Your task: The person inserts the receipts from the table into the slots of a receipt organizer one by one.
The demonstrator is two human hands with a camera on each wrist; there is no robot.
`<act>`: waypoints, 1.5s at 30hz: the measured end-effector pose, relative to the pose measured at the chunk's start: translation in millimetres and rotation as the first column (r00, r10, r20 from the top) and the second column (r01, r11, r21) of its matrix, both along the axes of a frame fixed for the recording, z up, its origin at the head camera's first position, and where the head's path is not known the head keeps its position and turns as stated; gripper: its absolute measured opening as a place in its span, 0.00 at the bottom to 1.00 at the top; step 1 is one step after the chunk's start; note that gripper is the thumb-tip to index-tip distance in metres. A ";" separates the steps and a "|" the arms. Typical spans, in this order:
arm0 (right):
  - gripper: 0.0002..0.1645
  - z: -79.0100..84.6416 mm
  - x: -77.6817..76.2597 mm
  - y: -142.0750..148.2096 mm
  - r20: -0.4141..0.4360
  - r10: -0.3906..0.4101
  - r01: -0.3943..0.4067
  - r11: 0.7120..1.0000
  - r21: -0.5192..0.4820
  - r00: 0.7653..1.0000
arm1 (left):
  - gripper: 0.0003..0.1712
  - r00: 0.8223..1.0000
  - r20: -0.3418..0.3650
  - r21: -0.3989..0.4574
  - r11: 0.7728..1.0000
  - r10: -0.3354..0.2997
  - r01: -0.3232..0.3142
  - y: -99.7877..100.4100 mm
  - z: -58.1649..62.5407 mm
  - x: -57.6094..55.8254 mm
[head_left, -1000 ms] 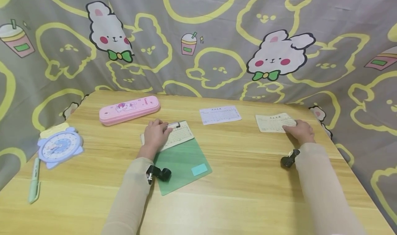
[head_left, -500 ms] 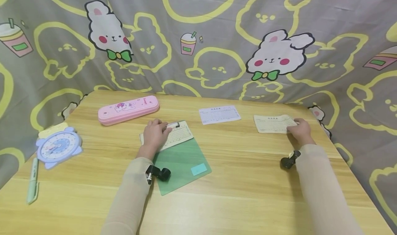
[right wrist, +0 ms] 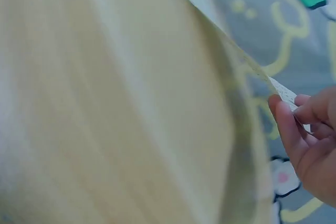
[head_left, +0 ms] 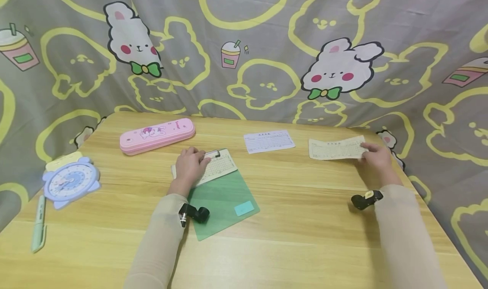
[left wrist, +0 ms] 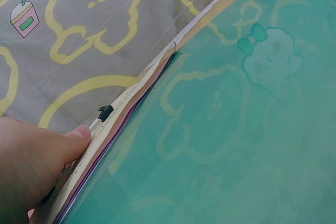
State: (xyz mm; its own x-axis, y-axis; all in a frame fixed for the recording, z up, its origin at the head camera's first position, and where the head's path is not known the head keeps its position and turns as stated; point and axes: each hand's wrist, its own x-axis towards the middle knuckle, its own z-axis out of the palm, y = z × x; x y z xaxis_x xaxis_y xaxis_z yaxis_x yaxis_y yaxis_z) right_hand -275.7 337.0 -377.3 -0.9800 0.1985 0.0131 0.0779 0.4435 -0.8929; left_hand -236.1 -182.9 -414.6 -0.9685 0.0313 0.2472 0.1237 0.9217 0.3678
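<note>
A translucent green clipboard (head_left: 225, 206) lies on the table, a stack of cream printed slips (head_left: 222, 165) along its far edge under a metal clip (head_left: 212, 154). My left hand (head_left: 189, 168) grips that far edge. In the left wrist view, the thumb (left wrist: 79, 135) presses at the clip, while the other fingers are mostly hidden. At the right, a single cream printed slip (head_left: 335, 149) is pinched at its right end by my right hand (head_left: 378, 164). The right wrist view has thumb and fingers (right wrist: 286, 124) closed on the slip's end, the paper seen nearly edge-on.
A pale lilac printed slip (head_left: 269, 141) lies between the hands, farther back. To the left are a pink pencil case (head_left: 157, 136), a blue toy clock (head_left: 71, 181), a yellow item (head_left: 64, 159) behind it and a green highlighter (head_left: 39, 225). A patterned curtain (head_left: 267, 47) hangs behind.
My right hand has shifted slightly right and turned, and the cream slip's right end has risen in its pinch. The left hand and the clipboard have stayed in place.
</note>
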 end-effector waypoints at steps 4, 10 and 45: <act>0.29 11.4 -0.2 -2.0 -0.045 0.016 -0.023 0.986 -0.165 0.999 | 0.24 1.000 0.002 0.000 1.000 0.003 -0.003 -1.1 0.3 -0.2; 0.25 -33.6 -48.0 32.7 -0.138 0.005 -0.050 0.943 -0.328 0.990 | 0.24 1.000 0.003 0.004 1.000 0.010 -0.010 -1.6 1.7 0.1; 0.23 -8.6 5.1 -212.9 -0.065 0.602 -0.594 0.754 -0.280 0.796 | 0.23 0.997 0.077 0.089 0.996 -0.026 0.020 -2.0 6.2 0.9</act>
State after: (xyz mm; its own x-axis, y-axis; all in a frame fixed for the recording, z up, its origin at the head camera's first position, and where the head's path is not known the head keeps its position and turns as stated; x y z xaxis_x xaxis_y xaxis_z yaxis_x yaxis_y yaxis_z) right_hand -270.5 124.1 -385.9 -0.8991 -0.4372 0.0211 -0.0950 0.1479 -0.9844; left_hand -235.3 -184.8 -408.5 -0.9841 0.0352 0.1742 0.1124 0.8825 0.4567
